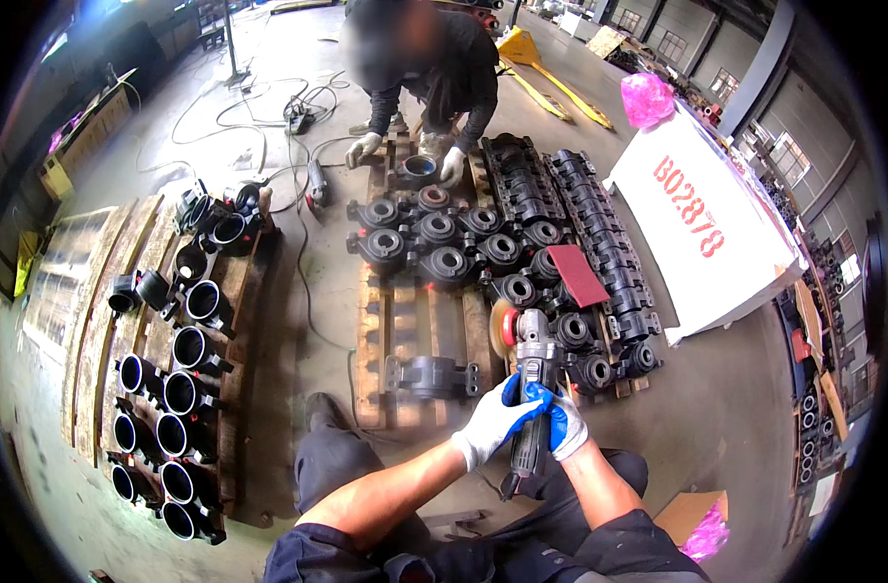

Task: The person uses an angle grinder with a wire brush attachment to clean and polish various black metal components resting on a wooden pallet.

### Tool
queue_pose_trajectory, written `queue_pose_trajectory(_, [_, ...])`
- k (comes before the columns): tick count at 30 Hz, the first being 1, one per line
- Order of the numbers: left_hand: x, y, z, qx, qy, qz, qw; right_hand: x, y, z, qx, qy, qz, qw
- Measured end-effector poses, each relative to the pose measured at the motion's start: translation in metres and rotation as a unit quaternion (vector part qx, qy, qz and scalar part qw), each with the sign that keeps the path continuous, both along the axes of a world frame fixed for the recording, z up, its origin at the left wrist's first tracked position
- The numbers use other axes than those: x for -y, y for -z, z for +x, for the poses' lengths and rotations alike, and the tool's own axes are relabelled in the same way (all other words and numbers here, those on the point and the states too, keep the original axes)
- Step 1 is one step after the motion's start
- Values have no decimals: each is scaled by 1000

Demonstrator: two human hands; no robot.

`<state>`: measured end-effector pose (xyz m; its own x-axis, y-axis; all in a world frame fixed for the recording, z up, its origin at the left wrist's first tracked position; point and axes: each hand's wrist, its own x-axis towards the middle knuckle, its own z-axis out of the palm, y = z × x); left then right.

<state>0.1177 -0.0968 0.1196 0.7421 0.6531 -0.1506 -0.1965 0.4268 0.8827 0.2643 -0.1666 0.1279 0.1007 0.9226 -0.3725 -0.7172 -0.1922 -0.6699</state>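
Both my hands wear white gloves with blue palms and are closed around an angle grinder [531, 379], held upright in front of me. My left hand [495, 418] wraps its body from the left. On its right side, my right hand [566, 428] grips the body lower down. The grinder's round disc [504, 327] with a red backing faces left, beside the black castings on the pallet. Nearest on the left is a single black clamp-shaped casting [432, 377] lying on the slats. A dark red abrasive sheet [577, 275] rests on castings beyond the grinder head.
Across the pallet [371, 340], a co-worker [434, 58] bends over a blue-lined casting [419, 167], gloved hands beside it. Another grinder [315, 182] and cables [303, 112] lie on the floor. Black cylindrical castings [181, 394] fill the left pallet; a white crate [701, 223] stands right.
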Motion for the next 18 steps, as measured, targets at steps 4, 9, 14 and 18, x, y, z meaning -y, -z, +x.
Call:
queue_pose_trajectory(4, [0,12,2,-14,-9,32,999,-4,-3,-4,30,-2,10,999])
queue_pose_trajectory(9, [-1,6,0,7,22,34,999,-2,3,-2,3,11,14,1000])
queue_pose_trajectory(14, [-2,19,2,-40,23,85,995,-4,5,-5,13,28,0,1000])
queue_pose_trajectory(18, [-1,14,-1,-85,11,171,981,-2,-1,-6,43,17,10,999])
